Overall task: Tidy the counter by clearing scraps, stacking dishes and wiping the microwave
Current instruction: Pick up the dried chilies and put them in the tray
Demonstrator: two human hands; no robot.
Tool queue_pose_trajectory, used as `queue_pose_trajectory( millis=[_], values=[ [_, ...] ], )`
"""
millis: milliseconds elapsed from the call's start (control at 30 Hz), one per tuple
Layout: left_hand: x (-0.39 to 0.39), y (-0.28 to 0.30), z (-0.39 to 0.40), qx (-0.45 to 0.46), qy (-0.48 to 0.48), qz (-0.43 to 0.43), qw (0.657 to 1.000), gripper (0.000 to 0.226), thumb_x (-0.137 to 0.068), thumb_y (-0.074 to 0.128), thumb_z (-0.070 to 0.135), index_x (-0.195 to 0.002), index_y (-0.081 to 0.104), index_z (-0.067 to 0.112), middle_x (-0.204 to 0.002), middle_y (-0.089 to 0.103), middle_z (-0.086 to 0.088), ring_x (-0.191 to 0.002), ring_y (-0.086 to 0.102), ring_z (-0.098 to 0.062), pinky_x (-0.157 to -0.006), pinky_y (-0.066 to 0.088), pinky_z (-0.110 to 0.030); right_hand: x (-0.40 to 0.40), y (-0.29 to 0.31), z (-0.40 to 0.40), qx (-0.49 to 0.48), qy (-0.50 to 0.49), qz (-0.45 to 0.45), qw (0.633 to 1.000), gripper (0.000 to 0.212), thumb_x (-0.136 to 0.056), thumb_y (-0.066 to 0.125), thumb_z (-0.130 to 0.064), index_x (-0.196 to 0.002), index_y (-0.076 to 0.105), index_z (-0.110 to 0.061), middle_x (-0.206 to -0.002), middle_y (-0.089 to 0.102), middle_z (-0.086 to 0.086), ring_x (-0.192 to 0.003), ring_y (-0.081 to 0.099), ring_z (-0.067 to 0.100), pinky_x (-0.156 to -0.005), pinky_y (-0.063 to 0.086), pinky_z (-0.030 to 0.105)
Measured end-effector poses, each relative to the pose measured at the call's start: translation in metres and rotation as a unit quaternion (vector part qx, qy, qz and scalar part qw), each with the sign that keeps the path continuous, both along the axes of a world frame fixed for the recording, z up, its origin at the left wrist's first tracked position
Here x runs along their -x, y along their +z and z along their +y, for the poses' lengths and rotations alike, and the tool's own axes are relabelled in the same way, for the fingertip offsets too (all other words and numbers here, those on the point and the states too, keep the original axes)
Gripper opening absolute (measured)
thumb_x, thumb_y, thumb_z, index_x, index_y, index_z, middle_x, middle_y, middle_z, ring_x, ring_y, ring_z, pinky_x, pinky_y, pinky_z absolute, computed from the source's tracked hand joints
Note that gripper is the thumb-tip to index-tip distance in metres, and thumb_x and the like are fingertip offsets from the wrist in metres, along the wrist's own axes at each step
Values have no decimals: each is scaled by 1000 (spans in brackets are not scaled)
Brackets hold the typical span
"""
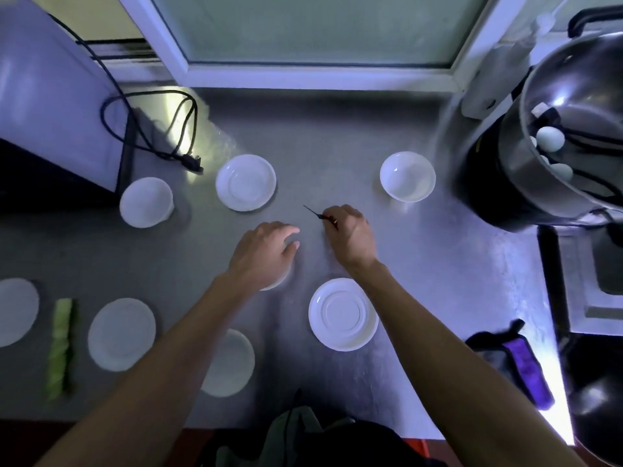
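Observation:
My left hand [266, 252] rests palm-down over a white dish [274, 284] at the counter's middle, covering most of it. Just to its right, my right hand [350, 232] is closed on a thin dark knife [312, 212] whose tip points up-left. Several white saucers and bowls are scattered around: a saucer [246, 182] behind my hands, a bowl [408, 175] at the back right, a saucer [343, 314] below my right wrist, a bowl [146, 202] beside the microwave [50, 106]. A strip of green vegetable scrap [62, 348] lies at the left.
More white plates sit at the front left [121, 333], far left [15, 311] and under my left forearm [232, 362]. A black power cord [158, 129] loops by the microwave. A steel pot with eggs [566, 150] stands at the right; a dark purple-marked object [519, 358] lies front right.

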State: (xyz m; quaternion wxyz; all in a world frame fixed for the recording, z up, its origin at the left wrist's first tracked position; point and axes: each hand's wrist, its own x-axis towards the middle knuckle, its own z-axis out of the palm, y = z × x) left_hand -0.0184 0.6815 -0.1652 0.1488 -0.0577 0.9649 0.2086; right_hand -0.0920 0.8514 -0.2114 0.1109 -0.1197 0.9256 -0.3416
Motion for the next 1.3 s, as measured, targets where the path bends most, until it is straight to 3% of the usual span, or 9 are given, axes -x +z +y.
queue_pose_trajectory(
  millis=[367, 500, 700, 867, 1100, 1300],
  values=[
    [-93, 45, -89, 21, 99, 60, 993, 37, -96, 53, 29, -132, 60, 22, -135, 60, 1, -122, 53, -24, -102, 42, -40, -66, 59, -95, 69, 91, 39, 993, 15, -90, 60, -8, -100, 71, -8, -92, 72, 12, -84, 64, 33, -73, 52, 43],
    [-150, 51, -136, 30, 136, 67, 988, 41, -97, 52, 30, -136, 57, 20, -140, 57, 0, -128, 49, -23, -107, 38, -40, -110, 73, -142, 62, 134, 50, 988, 18, -92, 60, -11, -105, 72, -13, -99, 73, 8, -92, 65, 31, -78, 52, 43],
    [-266, 53, -213, 29, 196, 103, 975, 36, -97, 54, 31, -132, 61, 23, -135, 60, 3, -129, 49, -22, -110, 28, -37, -200, 92, -224, 49, 206, 97, 973, 18, -90, 60, -8, -104, 71, -10, -99, 71, 11, -89, 64, 32, -75, 53, 45],
    [-363, 61, -272, 28, 244, 102, 964, 34, -94, 56, 29, -127, 62, 21, -128, 63, -3, -114, 57, -30, -94, 47, -42, -284, 104, -297, 55, 256, 95, 960, 22, -89, 61, -7, -106, 74, -13, -102, 72, 8, -92, 65, 29, -81, 53, 40],
    [-471, 75, -342, 51, 317, 119, 940, 39, -99, 50, 39, -134, 57, 24, -140, 56, 1, -129, 48, -22, -108, 37, -40, -377, 128, -388, 62, 349, 112, 928, 22, -88, 63, -7, -104, 75, -16, -99, 74, 7, -92, 65, 29, -77, 52, 41],
    [-546, 81, -387, 63, 399, 131, 905, 38, -100, 49, 39, -134, 57, 25, -137, 57, 4, -124, 50, -19, -102, 41, -39, -424, 132, -459, 56, 400, 113, 908, 21, -90, 63, -12, -105, 75, -21, -97, 74, -2, -88, 66, 20, -74, 54, 38]
  ],
)
